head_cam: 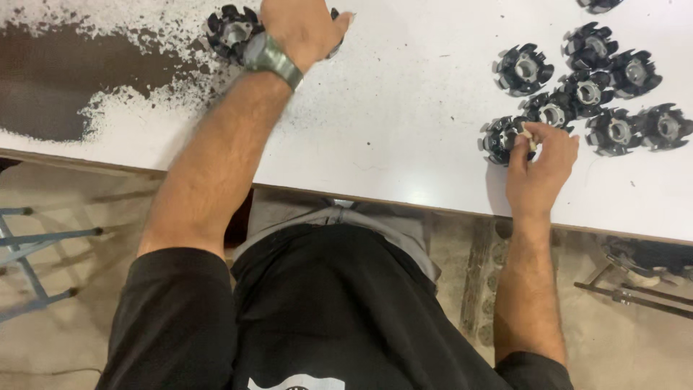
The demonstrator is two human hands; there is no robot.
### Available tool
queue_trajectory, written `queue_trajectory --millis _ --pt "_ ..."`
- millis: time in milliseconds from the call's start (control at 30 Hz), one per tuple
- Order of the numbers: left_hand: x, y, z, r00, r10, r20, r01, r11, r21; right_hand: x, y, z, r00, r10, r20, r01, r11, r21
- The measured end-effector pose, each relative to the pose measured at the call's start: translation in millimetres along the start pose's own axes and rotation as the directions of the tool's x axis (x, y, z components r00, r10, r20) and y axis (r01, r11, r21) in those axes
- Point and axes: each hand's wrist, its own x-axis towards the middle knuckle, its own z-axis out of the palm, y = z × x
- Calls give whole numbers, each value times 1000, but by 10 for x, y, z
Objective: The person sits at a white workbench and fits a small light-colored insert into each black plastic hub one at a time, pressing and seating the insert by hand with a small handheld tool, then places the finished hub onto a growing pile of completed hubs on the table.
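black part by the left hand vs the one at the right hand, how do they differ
The black finned part by the left hand lies at the table's far edge beside the worn dark patch, almost alone; the black finned part at the right hand sits at the near end of a cluster of parts. The left hand rests next to its part, covering another; the right hand pinches a small pale piece against its part. Both are round, black, with a metal centre.

- white table top [404, 108], finish worn off to dark brown at far-left corner [36, 87], speckled edge round the patch
- cluster of black finned round parts with metal centres [613, 94], lying on the table at right, some touching
- blue-grey metal frame legs [29, 253] on the floor, left
- metal bars [635, 292] on the floor, right, under table edge
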Motion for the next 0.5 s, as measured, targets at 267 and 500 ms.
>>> queue_trajectory --millis 267,500 --pt "-1104 426 494 976 202 -86 -219 911 -348 -329 -574 223 966 240 -100 -144 815 561" --pt "-1489 470 511 872 412 -264 -489 724 -487 -274 -1405 365 989 69 131 -134 794 593"
